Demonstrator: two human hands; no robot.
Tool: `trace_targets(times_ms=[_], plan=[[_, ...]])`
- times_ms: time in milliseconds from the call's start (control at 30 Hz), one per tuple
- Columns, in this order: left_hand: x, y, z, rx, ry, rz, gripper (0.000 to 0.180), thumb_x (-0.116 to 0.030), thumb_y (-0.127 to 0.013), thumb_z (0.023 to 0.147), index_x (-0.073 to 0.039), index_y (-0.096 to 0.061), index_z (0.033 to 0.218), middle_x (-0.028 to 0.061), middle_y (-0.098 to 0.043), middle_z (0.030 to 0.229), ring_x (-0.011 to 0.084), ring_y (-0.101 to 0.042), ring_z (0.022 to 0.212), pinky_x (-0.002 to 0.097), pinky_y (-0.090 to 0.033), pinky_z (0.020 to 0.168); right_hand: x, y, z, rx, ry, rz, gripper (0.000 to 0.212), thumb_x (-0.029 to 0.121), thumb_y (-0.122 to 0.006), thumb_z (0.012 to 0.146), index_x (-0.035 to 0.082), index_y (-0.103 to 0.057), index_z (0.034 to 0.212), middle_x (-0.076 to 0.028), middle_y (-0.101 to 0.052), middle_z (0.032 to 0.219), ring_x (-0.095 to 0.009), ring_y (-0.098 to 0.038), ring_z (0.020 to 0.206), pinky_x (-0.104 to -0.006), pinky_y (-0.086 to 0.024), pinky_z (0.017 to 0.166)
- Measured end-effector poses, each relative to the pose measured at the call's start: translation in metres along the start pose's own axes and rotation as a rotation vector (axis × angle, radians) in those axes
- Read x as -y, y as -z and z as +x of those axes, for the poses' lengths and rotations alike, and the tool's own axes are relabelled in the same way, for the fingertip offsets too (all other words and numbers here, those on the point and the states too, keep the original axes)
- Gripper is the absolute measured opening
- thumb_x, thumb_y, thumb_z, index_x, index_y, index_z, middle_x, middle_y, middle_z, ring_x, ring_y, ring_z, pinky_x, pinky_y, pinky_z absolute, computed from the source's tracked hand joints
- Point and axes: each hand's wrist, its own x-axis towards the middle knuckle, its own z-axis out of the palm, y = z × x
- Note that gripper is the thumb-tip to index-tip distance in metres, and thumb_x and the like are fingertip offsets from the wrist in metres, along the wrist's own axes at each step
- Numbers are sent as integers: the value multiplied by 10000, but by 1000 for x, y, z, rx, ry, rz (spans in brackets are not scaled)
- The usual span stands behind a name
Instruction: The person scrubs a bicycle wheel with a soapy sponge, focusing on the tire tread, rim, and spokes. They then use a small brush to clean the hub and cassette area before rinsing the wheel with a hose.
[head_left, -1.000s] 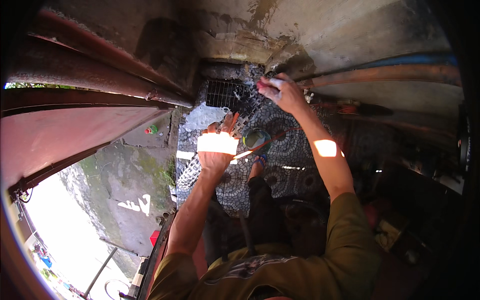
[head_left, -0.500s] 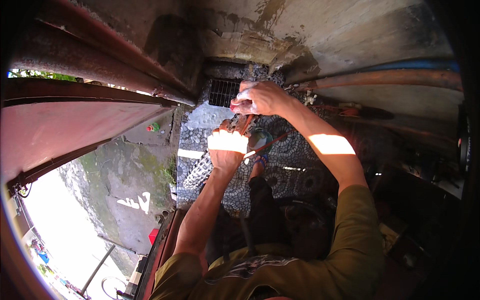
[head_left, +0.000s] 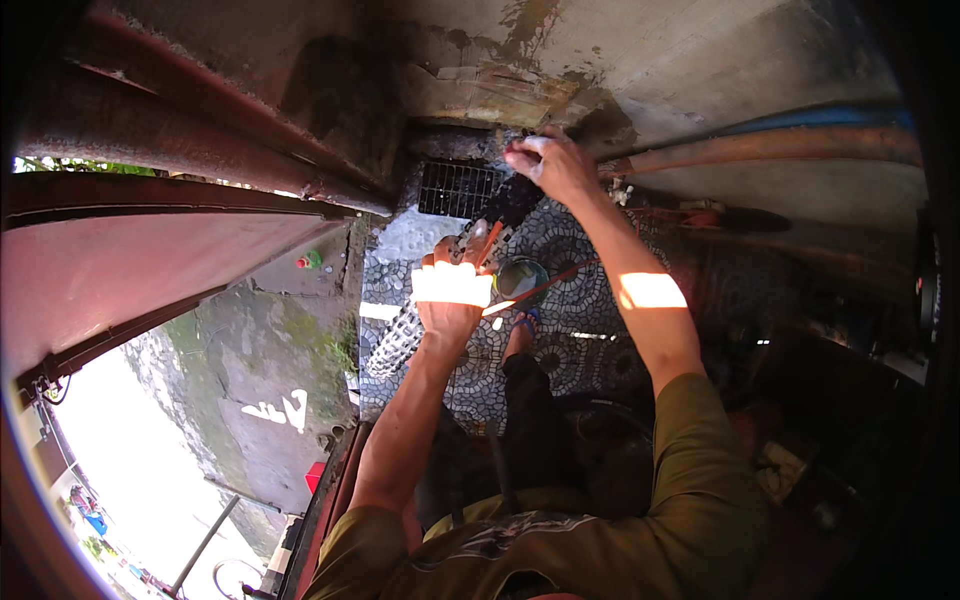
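A knobby bicycle tyre (head_left: 398,342) stands almost edge-on, running from the lower left toward the drain grate. My left hand (head_left: 450,290) is closed over the tyre, its fingers wrapped across the tread and a bright band of sunlight on its back. Beyond it, the tyre's far stretch (head_left: 515,200) looks dark and wet. My right hand (head_left: 560,170) is up past the tyre's far end, near the wall, with white suds on it. Its fingers are pinched around a small reddish thing (head_left: 515,152) too hidden to name. Thin orange-red bars (head_left: 490,245) show beside my left hand.
A round container of cloudy liquid (head_left: 522,280) stands on the pebble-patterned floor (head_left: 575,350), near my sandalled foot (head_left: 524,322). A metal drain grate (head_left: 455,188) lies by the stained wall (head_left: 660,60). To the left is a reddish metal gate panel (head_left: 150,270); orange pipe (head_left: 770,150) runs right.
My right hand has moved away from my left hand, up and to the right, uncovering the tyre's dark far stretch. My left hand stays on the tyre.
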Motion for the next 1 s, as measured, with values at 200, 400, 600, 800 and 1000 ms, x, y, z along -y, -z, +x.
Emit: trace_targets(times_ms=[200, 400, 600, 800, 1000], plan=[[12, -3, 10, 29, 54, -58, 597, -414, -825, 867, -305, -700, 1440, 169, -653, 1264, 375, -692, 1038, 518, -596, 820, 22, -47, -57, -407, 124, 277, 371, 433, -814, 965, 196, -803, 1251, -107, -715, 1197, -322, -773, 950, -423, -627, 836], [13, -7, 12, -22, -9, -42, 598, -451, -810, 886, -264, -715, 1446, 169, -666, 1229, 367, -688, 1046, 502, -595, 838, 31, -95, -68, -707, -48, 557, 422, 355, -815, 976, 71, -764, 1285, -175, -679, 1099, -331, -657, 1087, -388, -553, 962], [15, 5, 11, 7, -181, 85, 683, -379, -781, 918, -269, -602, 1568, 161, -692, 1230, 363, -689, 998, 483, -598, 851, 23, -100, -56, -800, -217, 657, 349, 269, -775, 1001, 32, -735, 1254, -180, -658, 1099, -328, -613, 1017, -430, -506, 913], [0, 1, 12, 40, 14, 7, 732, -347, -813, 873, -260, -599, 1568, 173, -709, 1241, 382, -684, 951, 497, -607, 814, 52, -123, -88, -815, 12, 671, 404, 295, -844, 949, 38, -758, 1249, -208, -674, 1137, -303, -642, 1028, -415, -546, 827], [7, -2, 0, -26, -321, 226, 601, -282, -787, 883, -194, -690, 1470, 75, -758, 1196, 341, -680, 978, 457, -599, 805, -36, -67, -26, -500, -356, 440, 413, 513, -713, 1014, 189, -765, 1266, -134, -714, 1167, -363, -763, 929, -462, -604, 743]])
